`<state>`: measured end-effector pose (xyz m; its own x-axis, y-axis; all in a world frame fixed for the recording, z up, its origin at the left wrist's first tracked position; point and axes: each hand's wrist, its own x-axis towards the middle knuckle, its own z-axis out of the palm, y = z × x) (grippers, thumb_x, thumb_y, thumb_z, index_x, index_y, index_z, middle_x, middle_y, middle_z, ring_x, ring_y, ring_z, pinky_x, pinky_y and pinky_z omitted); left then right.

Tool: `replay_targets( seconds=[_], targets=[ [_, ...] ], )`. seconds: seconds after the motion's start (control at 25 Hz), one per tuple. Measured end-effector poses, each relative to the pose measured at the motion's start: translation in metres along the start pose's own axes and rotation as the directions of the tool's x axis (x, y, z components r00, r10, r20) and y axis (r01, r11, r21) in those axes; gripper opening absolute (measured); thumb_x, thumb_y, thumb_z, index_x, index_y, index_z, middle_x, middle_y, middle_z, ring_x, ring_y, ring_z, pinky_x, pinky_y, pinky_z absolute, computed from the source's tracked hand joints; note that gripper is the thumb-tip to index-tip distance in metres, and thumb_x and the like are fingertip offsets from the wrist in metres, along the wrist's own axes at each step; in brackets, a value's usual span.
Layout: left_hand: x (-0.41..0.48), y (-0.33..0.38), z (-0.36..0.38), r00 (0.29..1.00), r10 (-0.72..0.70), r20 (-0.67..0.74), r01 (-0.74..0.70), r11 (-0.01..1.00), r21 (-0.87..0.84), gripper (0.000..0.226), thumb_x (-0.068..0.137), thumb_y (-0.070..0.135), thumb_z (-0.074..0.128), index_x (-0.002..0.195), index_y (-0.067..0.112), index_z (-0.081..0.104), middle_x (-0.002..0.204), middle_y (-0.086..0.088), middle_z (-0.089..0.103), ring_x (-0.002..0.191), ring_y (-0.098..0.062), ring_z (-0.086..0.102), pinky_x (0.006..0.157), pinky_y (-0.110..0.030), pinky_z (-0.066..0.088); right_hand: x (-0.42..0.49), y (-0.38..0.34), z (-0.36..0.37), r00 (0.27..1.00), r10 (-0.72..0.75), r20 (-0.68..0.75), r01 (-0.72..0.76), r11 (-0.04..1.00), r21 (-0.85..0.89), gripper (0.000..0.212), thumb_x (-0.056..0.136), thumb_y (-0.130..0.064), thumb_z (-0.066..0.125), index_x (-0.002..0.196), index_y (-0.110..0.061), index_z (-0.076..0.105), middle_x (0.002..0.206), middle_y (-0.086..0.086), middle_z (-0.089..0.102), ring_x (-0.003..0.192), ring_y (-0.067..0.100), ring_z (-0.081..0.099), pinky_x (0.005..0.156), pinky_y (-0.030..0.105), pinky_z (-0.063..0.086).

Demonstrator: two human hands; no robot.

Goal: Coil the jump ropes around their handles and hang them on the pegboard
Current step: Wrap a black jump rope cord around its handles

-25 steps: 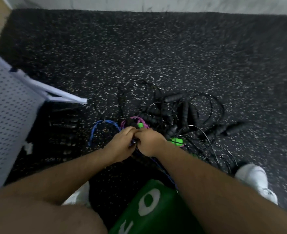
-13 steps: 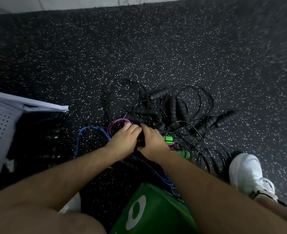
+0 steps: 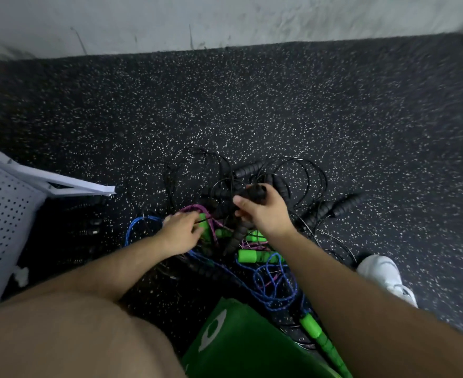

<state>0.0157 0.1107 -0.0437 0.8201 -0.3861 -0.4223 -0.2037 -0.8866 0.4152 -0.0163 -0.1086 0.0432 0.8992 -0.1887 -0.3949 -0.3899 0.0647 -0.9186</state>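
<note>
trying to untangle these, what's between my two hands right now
Head view: between the left hand and the right hand lie a green handle, a loop of purple rope and a thin black cord. The right hand grips a black handle.

Black white-speckled floor (image 3: 252,105); green handles (image 3: 252,256); black handle (image 3: 255,192); blue rope (image 3: 274,293); purple rope (image 3: 195,208).

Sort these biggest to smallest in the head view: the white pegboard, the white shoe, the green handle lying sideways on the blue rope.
1. white pegboard, though cut off at the frame edge
2. white shoe
3. green handle
</note>
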Motion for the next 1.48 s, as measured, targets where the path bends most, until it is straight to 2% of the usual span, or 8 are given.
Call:
replay_targets(
  seconds=[0.12, 0.56, 0.68, 0.76, 0.88, 1.0, 1.24, 1.48],
  targets=[
    [-0.006, 0.008, -0.039, 0.989, -0.008, 0.151, 0.038, 0.980, -0.196, 0.023, 0.108, 0.028, 0.043, 0.094, 0.019, 0.058, 0.096, 0.000, 0.064, 0.100, -0.025, 0.064, 0.088, -0.040, 0.051, -0.013, -0.056, -0.010, 0.992, -0.120, -0.028, 0.118, 0.990, -0.072, 0.035, 0.085, -0.014, 0.079, 0.109, -0.015, 0.054, 0.093, 0.007, 0.072, 0.063, 0.018, 0.066, 0.055, 0.025, 0.053],
    [-0.125, 0.172, -0.269, 0.969, 0.200, -0.141, -0.221, 0.964, -0.145, 0.026, 0.106, 0.024, 0.050, 0.088, 0.016, 0.067, 0.082, -0.005, 0.075, 0.085, -0.024, 0.072, 0.080, -0.045, 0.059, -0.135, -0.276, -0.082, 0.921, -0.388, -0.033, 0.323, 0.807, -0.494, 0.064, 0.091, -0.026, 0.073, 0.141, -0.031, 0.032, 0.127, 0.009, 0.055, 0.087, 0.024, 0.070, 0.066, 0.036, 0.061],
    [-0.148, 0.205, -0.296, 0.938, 0.222, -0.267, -0.262, 0.957, -0.126, 0.025, 0.105, 0.027, 0.050, 0.086, 0.022, 0.066, 0.072, 0.002, 0.072, 0.080, -0.021, 0.073, 0.079, -0.048, 0.060, -0.151, -0.286, -0.091, 0.831, -0.554, -0.059, 0.129, 0.294, -0.947, 0.065, 0.089, -0.040, 0.065, 0.146, -0.036, 0.033, 0.163, 0.013, 0.010, 0.147, 0.042, 0.018, 0.116, 0.054, 0.026],
    [-0.156, 0.223, -0.296, 0.914, 0.246, -0.323, -0.304, 0.942, -0.144, 0.025, 0.105, 0.026, 0.050, 0.086, 0.023, 0.065, 0.070, 0.004, 0.070, 0.074, -0.013, 0.071, 0.078, -0.044, 0.059, -0.154, -0.280, -0.082, 0.786, -0.593, 0.173, 0.262, 0.066, -0.963, 0.075, 0.086, -0.046, 0.063, 0.151, -0.035, 0.028, 0.167, 0.008, 0.005, 0.153, 0.035, 0.001, 0.122, 0.055, 0.002],
    [-0.161, 0.235, -0.280, 0.864, 0.297, -0.406, -0.399, 0.897, -0.192, 0.025, 0.104, 0.022, 0.052, 0.084, 0.023, 0.066, 0.069, 0.007, 0.068, 0.068, -0.007, 0.066, 0.073, -0.039, 0.057, -0.157, -0.271, -0.057, 0.778, -0.436, 0.453, 0.604, 0.321, -0.729, 0.054, 0.092, -0.044, 0.064, 0.139, -0.023, 0.048, 0.133, 0.005, 0.060, 0.124, 0.027, 0.053, 0.102, 0.040, 0.044],
    [-0.154, 0.227, -0.268, 0.840, 0.292, -0.457, -0.433, 0.868, -0.242, 0.019, 0.104, 0.022, 0.054, 0.089, 0.024, 0.066, 0.071, 0.013, 0.070, 0.071, -0.004, 0.065, 0.072, -0.028, 0.053, -0.150, -0.274, -0.048, 0.777, -0.444, 0.446, 0.615, 0.384, -0.689, 0.022, 0.103, -0.029, 0.054, 0.097, -0.011, 0.065, 0.084, -0.001, 0.066, 0.077, 0.018, 0.061, 0.069, 0.031, 0.044],
    [-0.122, 0.177, -0.232, 0.980, 0.162, -0.119, -0.159, 0.987, 0.040, 0.030, 0.108, 0.022, 0.044, 0.092, 0.019, 0.070, 0.099, 0.009, 0.071, 0.095, -0.009, 0.065, 0.090, -0.029, 0.049, -0.145, -0.302, -0.065, 0.840, -0.520, 0.153, 0.522, 0.700, -0.487, 0.023, 0.107, -0.017, 0.043, 0.099, -0.010, 0.063, 0.084, -0.001, 0.063, 0.070, 0.011, 0.057, 0.059, 0.016, 0.046],
    [-0.123, 0.202, -0.263, 0.905, 0.139, -0.402, -0.308, 0.866, -0.394, 0.026, 0.107, 0.022, 0.047, 0.092, 0.014, 0.067, 0.089, -0.004, 0.073, 0.083, -0.019, 0.073, 0.079, -0.040, 0.062, -0.128, -0.275, -0.068, 0.918, -0.102, 0.383, 0.350, 0.663, -0.662, 0.044, 0.088, -0.022, 0.075, 0.125, -0.017, 0.052, 0.095, 0.014, 0.074, 0.066, 0.018, 0.064, 0.076, 0.039, 0.055]
  ],
)
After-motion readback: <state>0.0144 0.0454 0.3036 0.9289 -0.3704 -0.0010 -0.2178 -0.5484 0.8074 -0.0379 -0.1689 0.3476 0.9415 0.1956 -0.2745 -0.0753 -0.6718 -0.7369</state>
